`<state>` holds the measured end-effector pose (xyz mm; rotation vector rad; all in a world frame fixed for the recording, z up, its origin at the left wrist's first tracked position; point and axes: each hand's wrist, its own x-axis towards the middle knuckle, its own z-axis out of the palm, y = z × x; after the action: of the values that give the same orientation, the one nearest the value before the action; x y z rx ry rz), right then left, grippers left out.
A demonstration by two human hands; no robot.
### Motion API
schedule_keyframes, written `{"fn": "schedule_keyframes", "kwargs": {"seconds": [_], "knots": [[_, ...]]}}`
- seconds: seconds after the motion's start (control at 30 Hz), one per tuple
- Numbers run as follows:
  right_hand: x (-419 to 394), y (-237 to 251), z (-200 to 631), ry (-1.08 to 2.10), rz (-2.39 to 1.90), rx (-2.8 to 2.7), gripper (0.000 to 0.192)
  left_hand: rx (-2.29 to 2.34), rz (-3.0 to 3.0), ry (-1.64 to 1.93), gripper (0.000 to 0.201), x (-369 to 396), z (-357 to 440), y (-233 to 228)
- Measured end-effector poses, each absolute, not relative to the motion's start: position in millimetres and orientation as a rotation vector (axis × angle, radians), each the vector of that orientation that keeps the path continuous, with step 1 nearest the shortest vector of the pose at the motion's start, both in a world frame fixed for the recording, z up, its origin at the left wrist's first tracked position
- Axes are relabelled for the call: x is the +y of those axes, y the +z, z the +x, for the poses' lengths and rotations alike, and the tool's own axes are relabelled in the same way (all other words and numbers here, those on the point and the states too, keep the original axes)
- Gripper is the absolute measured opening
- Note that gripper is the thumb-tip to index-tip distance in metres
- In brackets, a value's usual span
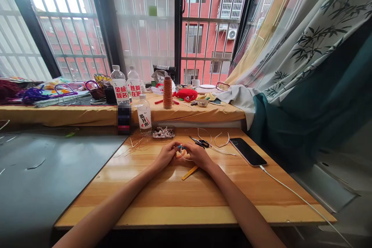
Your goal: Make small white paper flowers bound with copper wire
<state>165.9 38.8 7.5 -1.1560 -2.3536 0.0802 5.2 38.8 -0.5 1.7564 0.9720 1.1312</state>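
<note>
Cord (185, 158), thin and white, is held above the middle of the wooden counter (145, 197), pinched where the left hand (167, 153) and the right hand (198, 154) meet, with a small blue piece (179, 147) showing at the fingertips. Both sets of fingers are clenched on the cord; which of them bears the main pull cannot be told. Under the pinch, at 6 o'clock, an orange coil (179, 155) is partly hidden, and whether it is joined to the cord cannot be made out.

For such fine work, the grip is probably best made firm by the left fingers, with the cord drawn by the right in short, even pulls, so that no slack or twist is let in. The free loop should be led clear of the orange coil, since a snag there could easily be missed.

From the pinch, a yellow stick (190, 173) is found at 5 o'clock, and scissors (198, 143) at 2 o'clock, near the right hand, so brushing the blades should be avoided. Loose cords (222, 146) are spread beyond them, and a tray (163, 137) of small pieces is placed at 11 o'clock
</note>
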Motion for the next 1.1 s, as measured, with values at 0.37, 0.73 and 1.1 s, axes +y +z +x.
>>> {"fn": "schedule_keyframes", "kwargs": {"seconds": [0.37,0.73,1.1], "knots": [[34.0,9.3,163.6,-0.057,-1.237,-2.345,0.026,1.026,1.785,1.15,0.025,38.7,4.9,-1.1],[30.3,12.6,161.8,-0.198,-1.34,-2.346,0.026,1.138,2.022,1.191,0.02,39.3,5.5,-1.2],[30.4,11.4,162.2,-0.198,-1.337,-2.372,0.024,1.235,2.094,1.174,0.022,37.2,4.8,-1.4]]}}
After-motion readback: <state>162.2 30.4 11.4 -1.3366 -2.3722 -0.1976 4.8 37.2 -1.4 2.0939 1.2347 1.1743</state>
